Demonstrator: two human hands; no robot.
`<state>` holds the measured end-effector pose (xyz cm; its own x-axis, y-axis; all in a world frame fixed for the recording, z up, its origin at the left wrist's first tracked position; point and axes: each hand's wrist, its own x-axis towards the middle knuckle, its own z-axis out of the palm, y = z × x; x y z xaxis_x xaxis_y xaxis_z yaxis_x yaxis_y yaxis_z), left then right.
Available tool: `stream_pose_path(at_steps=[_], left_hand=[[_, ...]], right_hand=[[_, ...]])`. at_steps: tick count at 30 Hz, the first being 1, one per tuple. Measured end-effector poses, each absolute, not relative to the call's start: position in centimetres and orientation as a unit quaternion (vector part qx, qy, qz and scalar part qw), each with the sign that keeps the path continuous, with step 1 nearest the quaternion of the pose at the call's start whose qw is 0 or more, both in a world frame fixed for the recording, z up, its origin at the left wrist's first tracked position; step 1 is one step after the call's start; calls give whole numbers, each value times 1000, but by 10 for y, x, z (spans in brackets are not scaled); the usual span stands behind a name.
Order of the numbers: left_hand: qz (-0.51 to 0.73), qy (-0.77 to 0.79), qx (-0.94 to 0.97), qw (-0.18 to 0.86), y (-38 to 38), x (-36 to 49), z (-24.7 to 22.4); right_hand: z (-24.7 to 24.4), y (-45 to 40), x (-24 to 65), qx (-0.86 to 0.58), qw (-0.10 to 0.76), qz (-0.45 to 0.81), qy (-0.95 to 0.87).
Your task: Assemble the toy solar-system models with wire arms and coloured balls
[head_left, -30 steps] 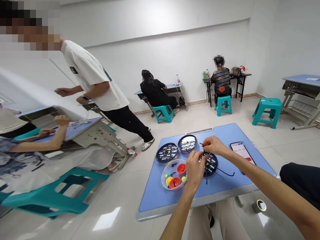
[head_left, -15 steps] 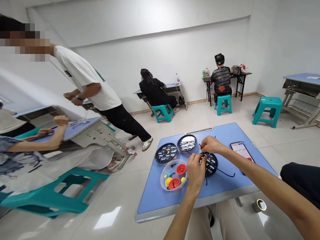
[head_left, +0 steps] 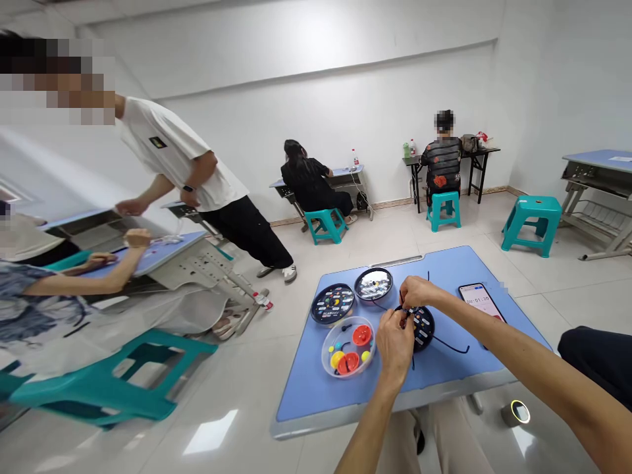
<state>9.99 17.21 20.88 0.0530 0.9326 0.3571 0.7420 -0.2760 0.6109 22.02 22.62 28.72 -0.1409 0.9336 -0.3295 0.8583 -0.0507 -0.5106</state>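
On the blue table (head_left: 303,395), a round black planet model (head_left: 425,327) printed with planets and labels lies beneath both hands. Long thin bent black rods (head_left: 451,345) stick out from its middle. My left hand (head_left: 396,339) is closed at the model's left side, fingers curled in at its centre. My right hand (head_left: 419,291) pinches at a thin black rod just above the centre. Fingers hide the exact joint. Left of my left hand stands a clear plastic tub (head_left: 326,365) holding red half shells, yellow balls and small black and blue parts.
Two more printed black discs (head_left: 332,303) (head_left: 374,284) lie at the table's far left. A phone (head_left: 481,304) showing a timer lies on the right. A standing person (head_left: 182,158) and a teal stool (head_left: 118,382) are to the left; a dark-clothed knee (head_left: 592,362) shows at right.
The view has shifted slightly, moving the table a little right. My hands stay at the model's centre with small finger movements. The standing person's arm has reached out over the desk at left.
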Motion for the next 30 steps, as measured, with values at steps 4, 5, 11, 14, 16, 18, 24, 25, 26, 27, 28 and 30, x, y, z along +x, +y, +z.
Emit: stream_pose_path(at_steps=[4, 5, 11, 14, 16, 18, 24, 25, 26, 27, 28, 30], left_hand=[[344, 604, 704, 143, 169, 102, 210], [343, 608, 702, 143, 168, 103, 211], [324, 626, 695, 143, 162, 106, 214], [309, 634, 692, 155, 160, 105, 216], [309, 633, 691, 163, 159, 104, 216], [315, 630, 689, 168, 160, 102, 214], [346, 605, 694, 179, 152, 92, 210], [358, 597, 696, 176, 147, 87, 210], [371, 590, 697, 171, 141, 79, 210], [386, 583, 696, 165, 134, 70, 209], [404, 578, 692, 157, 126, 60, 208], [443, 574, 674, 141, 113, 34, 205]], right_hand=[[281, 229, 220, -652, 39, 306, -693], [279, 230, 219, -648, 34, 303, -698], [268, 235, 217, -627, 25, 264, -733], [265, 236, 218, -625, 36, 243, -741], [267, 235, 220, -626, 45, 229, -744], [271, 233, 223, -631, 55, 212, -744], [299, 216, 213, -641, 113, 147, -745], [304, 211, 206, -632, 127, 134, -752], [308, 205, 197, -618, 138, 123, -764], [311, 201, 187, -599, 140, 116, -780], [313, 197, 175, -580, 136, 108, -795], [313, 193, 151, -549, 111, 89, -824]])
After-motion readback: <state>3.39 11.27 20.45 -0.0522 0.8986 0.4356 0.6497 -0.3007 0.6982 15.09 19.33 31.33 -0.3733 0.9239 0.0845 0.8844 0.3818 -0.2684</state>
